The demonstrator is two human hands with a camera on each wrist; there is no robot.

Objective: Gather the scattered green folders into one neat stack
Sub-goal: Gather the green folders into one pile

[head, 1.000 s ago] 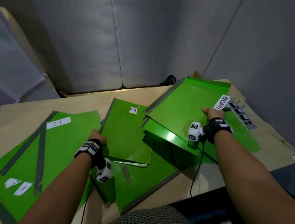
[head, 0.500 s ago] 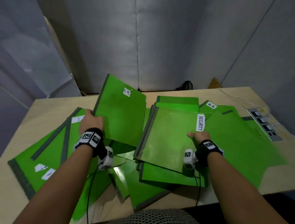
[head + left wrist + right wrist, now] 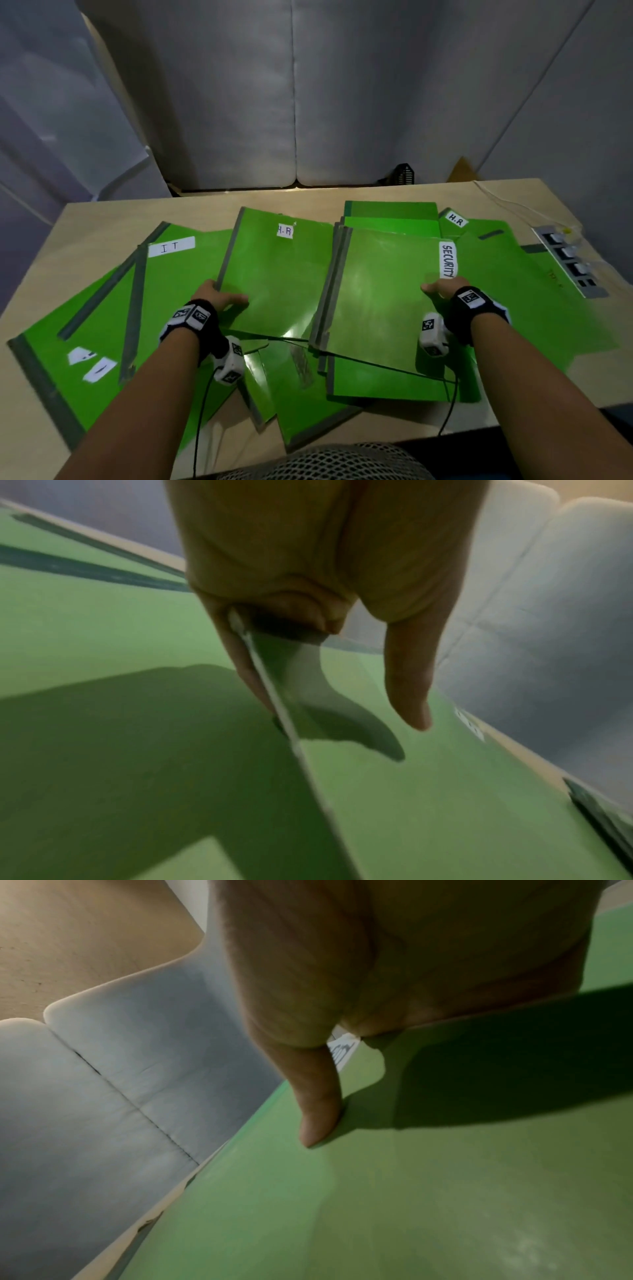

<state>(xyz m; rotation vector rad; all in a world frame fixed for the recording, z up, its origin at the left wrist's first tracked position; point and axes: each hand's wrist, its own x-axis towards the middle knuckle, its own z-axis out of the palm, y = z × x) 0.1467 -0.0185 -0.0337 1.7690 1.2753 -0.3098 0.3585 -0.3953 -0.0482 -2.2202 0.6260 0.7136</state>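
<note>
Several green folders lie fanned across the wooden table (image 3: 102, 219). My left hand (image 3: 219, 296) pinches the near left corner of the H.R folder (image 3: 277, 274), thumb on top and fingers under it; the left wrist view shows that folder's edge (image 3: 274, 691) between thumb and fingers. My right hand (image 3: 443, 286) grips the right edge of the SECURITY folder (image 3: 380, 291), which tops a small pile; its thumb (image 3: 318, 1096) presses the green cover (image 3: 445, 1191). An IT folder (image 3: 171, 281) lies open at the left. More folders lie beneath and at the right.
A grey power strip (image 3: 568, 260) with a white cable sits at the table's right edge. Grey padded panels (image 3: 294, 102) close off the back. A small black object (image 3: 404, 173) stands behind the far edge. The near table edge is by my body.
The H.R folder in my left hand has come down from a steep tilt to nearly flat. The SECURITY pile has slid left toward the middle, beside it.
</note>
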